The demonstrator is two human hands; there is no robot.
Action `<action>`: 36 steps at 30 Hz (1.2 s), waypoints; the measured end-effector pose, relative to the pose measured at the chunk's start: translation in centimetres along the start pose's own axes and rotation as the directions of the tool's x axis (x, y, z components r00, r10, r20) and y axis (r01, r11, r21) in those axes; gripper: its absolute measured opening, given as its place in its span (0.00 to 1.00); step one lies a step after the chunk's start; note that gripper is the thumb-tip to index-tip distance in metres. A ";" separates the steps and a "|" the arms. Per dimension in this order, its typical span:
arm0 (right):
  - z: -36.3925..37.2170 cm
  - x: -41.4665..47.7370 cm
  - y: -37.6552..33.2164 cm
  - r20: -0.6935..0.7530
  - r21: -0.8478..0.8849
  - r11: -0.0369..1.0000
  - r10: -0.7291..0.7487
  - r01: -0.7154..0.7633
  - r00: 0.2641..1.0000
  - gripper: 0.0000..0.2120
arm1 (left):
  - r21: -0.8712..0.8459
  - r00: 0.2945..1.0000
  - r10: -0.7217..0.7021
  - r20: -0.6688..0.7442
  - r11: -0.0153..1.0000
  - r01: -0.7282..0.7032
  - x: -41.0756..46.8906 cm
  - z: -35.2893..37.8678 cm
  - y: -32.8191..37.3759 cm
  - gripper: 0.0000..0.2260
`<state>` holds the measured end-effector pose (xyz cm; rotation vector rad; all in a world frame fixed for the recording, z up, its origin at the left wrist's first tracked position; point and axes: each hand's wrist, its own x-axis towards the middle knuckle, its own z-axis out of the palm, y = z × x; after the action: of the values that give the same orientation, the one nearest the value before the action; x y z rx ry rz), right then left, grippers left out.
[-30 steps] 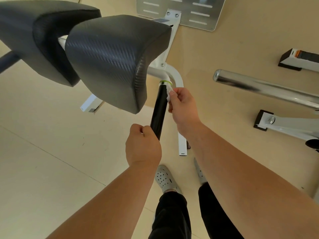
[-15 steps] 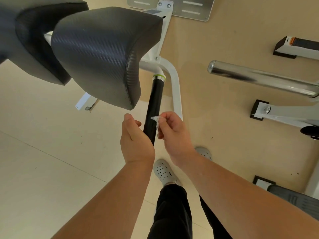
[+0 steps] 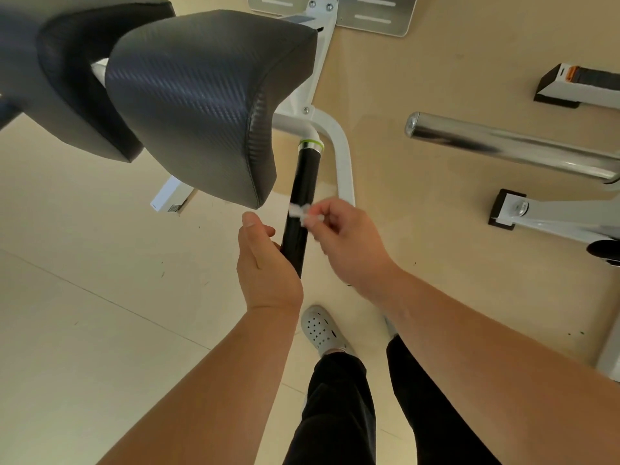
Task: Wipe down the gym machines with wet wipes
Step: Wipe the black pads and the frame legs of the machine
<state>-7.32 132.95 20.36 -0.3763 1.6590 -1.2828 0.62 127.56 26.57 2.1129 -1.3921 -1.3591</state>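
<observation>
Now the right grip [image 3: 339,243] pinches a small white wet wipe [image 3: 299,211] tight and holds it against the black handle [image 3: 304,182], just above the left grip [image 3: 266,263]. That one sits at the handle's low end, likely to steady it; its fingers are hidden, so I cannot tell if they close.

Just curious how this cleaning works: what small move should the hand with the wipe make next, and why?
Probably slide the wipe down the black handle: the right hand pinches it against the handle's middle, and a bare stretch lies below it, above the left hand gripping the lower end.
</observation>
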 end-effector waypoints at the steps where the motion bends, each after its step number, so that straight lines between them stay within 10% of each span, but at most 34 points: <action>1: 0.1 -1.4 0.3 0.054 -0.005 1.000 -0.004 0.005 0.999 0.05 | -0.002 1.000 0.000 0.001 1.000 0.000 0.0 0.0 0.1 0.30; 6: 0.7 -4.6 1.0 0.175 -0.022 1.000 0.005 -0.001 0.985 0.06 | -0.005 0.999 -0.021 0.026 1.000 0.021 -0.3 -0.1 0.0 0.33; 19: 0.3 3.1 -2.4 -0.138 -0.108 0.994 -0.026 0.011 0.990 0.05 | 0.038 1.000 0.014 0.025 0.999 -0.015 -1.1 0.4 0.7 0.31; 27: 1.1 -2.7 -0.1 -0.430 -0.115 0.987 0.054 -0.114 0.901 0.05 | -0.006 0.907 -0.089 0.411 0.995 0.101 2.6 -3.9 -1.1 0.24; 36: 11.7 -11.0 3.6 -0.604 0.177 0.939 0.339 -0.293 0.722 0.06 | 0.347 0.752 -0.123 0.648 0.926 -0.147 8.3 -14.4 -3.2 0.12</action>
<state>8.70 135.70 22.96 0.4328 2.1058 -1.2646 14.95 118.67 27.47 1.8756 -2.0775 -2.1176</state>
